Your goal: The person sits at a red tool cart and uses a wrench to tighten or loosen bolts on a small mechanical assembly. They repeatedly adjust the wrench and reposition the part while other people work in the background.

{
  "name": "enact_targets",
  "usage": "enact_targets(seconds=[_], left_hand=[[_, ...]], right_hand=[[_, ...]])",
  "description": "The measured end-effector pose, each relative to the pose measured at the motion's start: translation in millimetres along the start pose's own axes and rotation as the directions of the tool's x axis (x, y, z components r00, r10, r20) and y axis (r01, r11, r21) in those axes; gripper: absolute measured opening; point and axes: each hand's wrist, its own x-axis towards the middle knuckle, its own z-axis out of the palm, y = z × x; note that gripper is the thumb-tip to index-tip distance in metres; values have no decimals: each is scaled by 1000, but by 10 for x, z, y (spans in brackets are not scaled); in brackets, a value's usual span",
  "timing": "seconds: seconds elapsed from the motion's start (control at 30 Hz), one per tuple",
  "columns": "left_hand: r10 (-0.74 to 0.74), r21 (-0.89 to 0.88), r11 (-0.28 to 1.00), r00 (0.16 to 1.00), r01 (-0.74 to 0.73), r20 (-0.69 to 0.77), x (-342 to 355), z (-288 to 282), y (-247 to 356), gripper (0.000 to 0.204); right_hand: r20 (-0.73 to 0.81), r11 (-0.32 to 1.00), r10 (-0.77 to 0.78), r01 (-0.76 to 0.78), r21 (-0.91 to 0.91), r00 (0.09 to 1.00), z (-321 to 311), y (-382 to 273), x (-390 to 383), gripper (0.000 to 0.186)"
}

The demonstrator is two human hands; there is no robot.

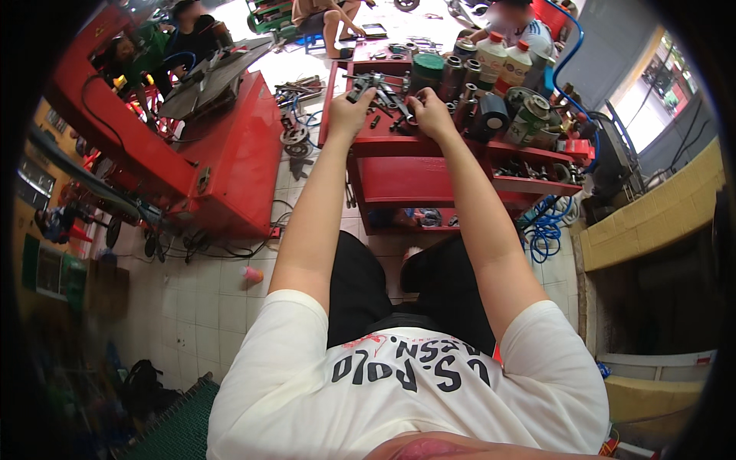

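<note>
Both my hands reach to the top tray of a red tool cart [399, 176]. My left hand [352, 113] is closed on a small metal part [354, 92] at the tray's left, among scattered metal tools [391, 98]. My right hand [431, 115] is a little to the right, fingers curled by small dark parts; what it holds, if anything, is hidden. Beside it stand a green-lidded dark tub [426, 70], spray cans [529, 123] and white bottles with red caps [491, 57].
A large red machine [230, 153] stands left, with cables along the tiled floor. Loose tools [297, 92] lie left of the cart. Blue hose coils [544, 230] lie right, near a yellow padded ledge [644, 211]. Other people [330, 23] are beyond the cart and machine. A pink cup [252, 274] sits on the floor.
</note>
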Motion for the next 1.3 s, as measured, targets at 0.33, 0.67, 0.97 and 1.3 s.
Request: enact_targets(seconds=[0.33, 0.67, 0.97, 1.3], left_hand=[[9, -322, 947, 998, 13, 68, -19, 17, 33, 41], [66, -218, 976, 984, -29, 166, 10, 84, -42, 33], [144, -167, 980, 972, -113, 188, -2, 56, -76, 30], [77, -79, 995, 975, -62, 209, -73, 29, 28, 31]], right_hand=[[262, 922, 97, -186, 340, 960, -110, -97, -85, 34], [304, 831, -19, -153, 534, 953, -53, 256, 65, 37], [330, 848, -117, -79, 524, 937, -64, 232, 49, 23], [410, 827, -62, -184, 532, 910, -126, 181, 16, 21]])
